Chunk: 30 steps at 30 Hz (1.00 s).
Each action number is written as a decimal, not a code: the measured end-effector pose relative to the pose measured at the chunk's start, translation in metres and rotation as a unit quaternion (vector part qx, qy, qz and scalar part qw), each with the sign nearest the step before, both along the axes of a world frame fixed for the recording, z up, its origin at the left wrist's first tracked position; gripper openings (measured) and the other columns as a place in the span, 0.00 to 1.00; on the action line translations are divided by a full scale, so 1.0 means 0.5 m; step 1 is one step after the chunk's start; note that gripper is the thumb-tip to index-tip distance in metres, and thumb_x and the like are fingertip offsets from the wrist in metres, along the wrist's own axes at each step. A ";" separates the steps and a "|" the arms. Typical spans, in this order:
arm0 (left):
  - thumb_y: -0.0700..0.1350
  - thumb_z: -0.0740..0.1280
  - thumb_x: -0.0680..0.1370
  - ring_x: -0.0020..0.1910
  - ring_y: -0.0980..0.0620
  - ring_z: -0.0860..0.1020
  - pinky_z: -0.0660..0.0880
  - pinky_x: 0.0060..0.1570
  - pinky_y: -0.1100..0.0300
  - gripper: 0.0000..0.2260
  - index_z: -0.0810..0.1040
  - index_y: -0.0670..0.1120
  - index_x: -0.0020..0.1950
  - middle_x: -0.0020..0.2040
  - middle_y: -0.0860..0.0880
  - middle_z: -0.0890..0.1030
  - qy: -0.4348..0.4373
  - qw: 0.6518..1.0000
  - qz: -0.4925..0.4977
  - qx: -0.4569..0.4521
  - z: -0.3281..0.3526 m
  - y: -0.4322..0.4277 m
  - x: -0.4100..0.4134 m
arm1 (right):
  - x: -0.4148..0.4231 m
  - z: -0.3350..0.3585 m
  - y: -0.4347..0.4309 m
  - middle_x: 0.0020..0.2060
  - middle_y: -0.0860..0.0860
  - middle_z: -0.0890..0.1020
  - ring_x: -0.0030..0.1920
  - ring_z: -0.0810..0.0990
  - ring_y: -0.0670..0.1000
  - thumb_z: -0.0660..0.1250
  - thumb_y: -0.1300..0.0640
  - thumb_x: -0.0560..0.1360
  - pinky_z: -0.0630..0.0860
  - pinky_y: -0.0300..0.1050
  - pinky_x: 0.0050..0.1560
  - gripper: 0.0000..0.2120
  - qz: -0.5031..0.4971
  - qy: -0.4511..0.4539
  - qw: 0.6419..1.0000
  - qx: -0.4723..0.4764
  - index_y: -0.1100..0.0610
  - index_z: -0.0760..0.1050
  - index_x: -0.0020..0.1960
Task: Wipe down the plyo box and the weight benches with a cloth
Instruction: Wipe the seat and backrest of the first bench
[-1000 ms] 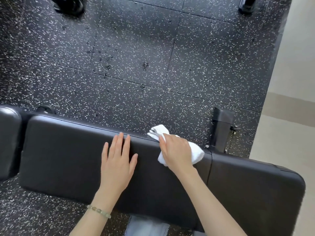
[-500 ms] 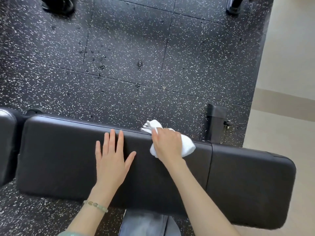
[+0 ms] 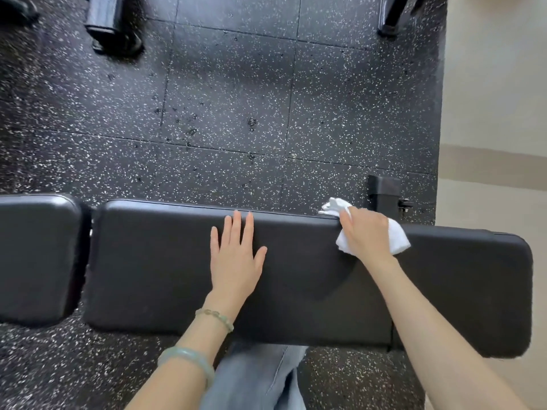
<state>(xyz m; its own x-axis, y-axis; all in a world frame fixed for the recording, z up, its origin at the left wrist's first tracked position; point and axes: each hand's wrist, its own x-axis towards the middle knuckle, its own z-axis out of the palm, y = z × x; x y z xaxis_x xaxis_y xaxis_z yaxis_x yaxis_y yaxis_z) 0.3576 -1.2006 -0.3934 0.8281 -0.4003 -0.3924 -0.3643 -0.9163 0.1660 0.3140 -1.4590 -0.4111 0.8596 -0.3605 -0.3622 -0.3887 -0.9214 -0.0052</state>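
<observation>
Right hand (image 3: 365,235) slid rightward gripping cloth (image 3: 396,241), fingertips hidden; left hand (image 3: 236,255) flat on bench (image 3: 148,261).

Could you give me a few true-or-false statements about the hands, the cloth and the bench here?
1. The right hand grips a cloth at the far edge of the bench pad. True.
2. The left hand lies flat on the bench pad, fingers straight. True.
3. The left hand also touches the cloth. False: it rests apart from it, on bare padding.
4. The cloth is blue. False: it is white.
</observation>
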 end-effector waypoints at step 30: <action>0.52 0.52 0.79 0.69 0.45 0.66 0.57 0.70 0.43 0.24 0.71 0.39 0.68 0.69 0.41 0.71 0.024 0.998 -0.058 -0.018 0.038 0.383 0.216 | 0.286 -0.005 0.546 0.29 0.52 0.77 0.32 0.74 0.58 0.51 0.49 0.77 0.66 0.49 0.37 0.20 -0.077 -0.019 0.995 0.063 0.53 0.76 0.36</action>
<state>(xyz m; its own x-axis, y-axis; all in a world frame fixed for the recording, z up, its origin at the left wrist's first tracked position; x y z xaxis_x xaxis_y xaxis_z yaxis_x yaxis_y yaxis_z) 0.4655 -1.0090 -0.3745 0.7561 -0.5075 -0.4132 -0.4589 -0.8613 0.2181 0.4572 -1.1861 -0.4135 0.8118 -0.4432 -0.3802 -0.5225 -0.8420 -0.1342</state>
